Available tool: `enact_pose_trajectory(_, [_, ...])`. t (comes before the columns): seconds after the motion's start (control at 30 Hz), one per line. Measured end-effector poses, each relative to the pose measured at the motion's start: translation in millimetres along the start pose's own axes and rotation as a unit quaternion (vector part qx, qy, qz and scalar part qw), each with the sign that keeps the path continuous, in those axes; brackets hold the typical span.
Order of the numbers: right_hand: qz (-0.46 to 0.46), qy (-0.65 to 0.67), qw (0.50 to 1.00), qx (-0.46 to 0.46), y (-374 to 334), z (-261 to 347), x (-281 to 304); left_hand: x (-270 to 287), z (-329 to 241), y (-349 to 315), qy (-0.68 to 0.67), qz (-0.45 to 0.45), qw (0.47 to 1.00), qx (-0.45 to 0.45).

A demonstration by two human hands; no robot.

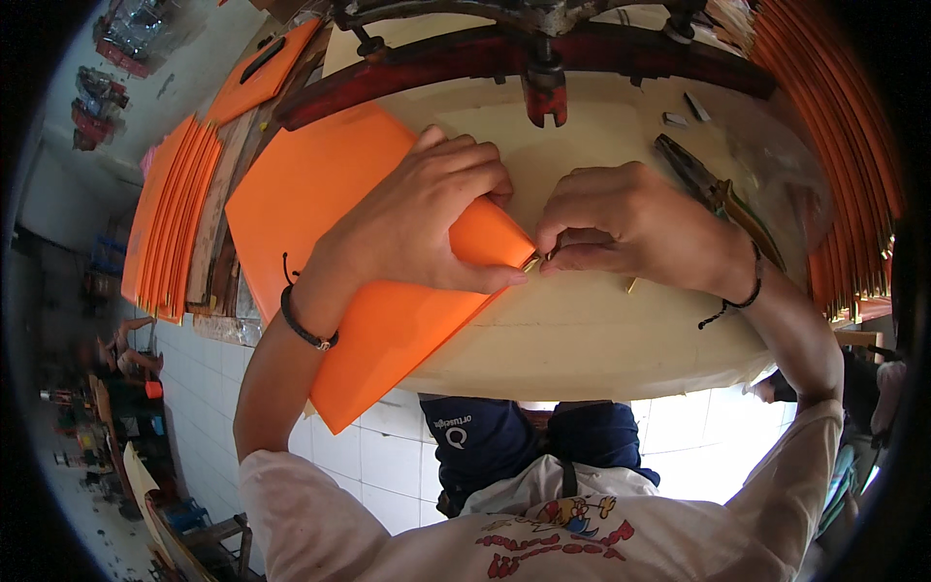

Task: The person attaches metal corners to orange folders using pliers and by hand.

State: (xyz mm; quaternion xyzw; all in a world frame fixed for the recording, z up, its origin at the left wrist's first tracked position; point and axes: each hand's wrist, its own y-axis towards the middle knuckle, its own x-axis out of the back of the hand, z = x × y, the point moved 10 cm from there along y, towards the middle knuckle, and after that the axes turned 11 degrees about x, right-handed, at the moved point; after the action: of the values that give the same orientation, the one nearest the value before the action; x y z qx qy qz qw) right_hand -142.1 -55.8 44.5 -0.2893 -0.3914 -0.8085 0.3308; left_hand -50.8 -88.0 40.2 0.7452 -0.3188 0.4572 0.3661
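Observation:
An orange folder-like piece lies at a slant on the cream-covered table, one corner pointing right. My left hand is closed over that corner part, fingers on top and thumb along the near edge. At the tip of the corner shows a small brass-coloured metal corner piece. My right hand pinches at it with thumb and forefinger; the fingertips partly cover it. Just right of this hand lies a pair of pliers, its handles partly behind my wrist.
A red metal bar with a central forked fitting spans the table's far side. Orange pieces with brass corners are stacked at right; another orange stack stands at left. A small blade-like object lies beyond the pliers.

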Motion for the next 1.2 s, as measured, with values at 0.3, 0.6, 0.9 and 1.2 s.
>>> enact_pose_trajectory(0.3, [0.022,0.032,0.998,-0.041,1.1,-5.9,-9.3,-2.9,3.3,-1.6,0.007,0.018,1.000,0.022])
enact_pose_trajectory(0.6, [0.022,0.048,0.990,-0.129,0.9,-10.6,-7.0,-3.3,0.7,-0.8,0.005,0.012,1.000,0.008])
enact_pose_trajectory(0.9, [-0.026,0.109,0.989,-0.098,3.6,-13.8,-7.4,3.4,-1.2,-2.7,0.007,-0.008,1.000,0.012])
enact_pose_trajectory(1.2, [0.026,0.184,0.973,-0.134,1.9,-21.7,-10.0,4.9,5.3,-2.3,0.040,-0.015,0.998,0.049])
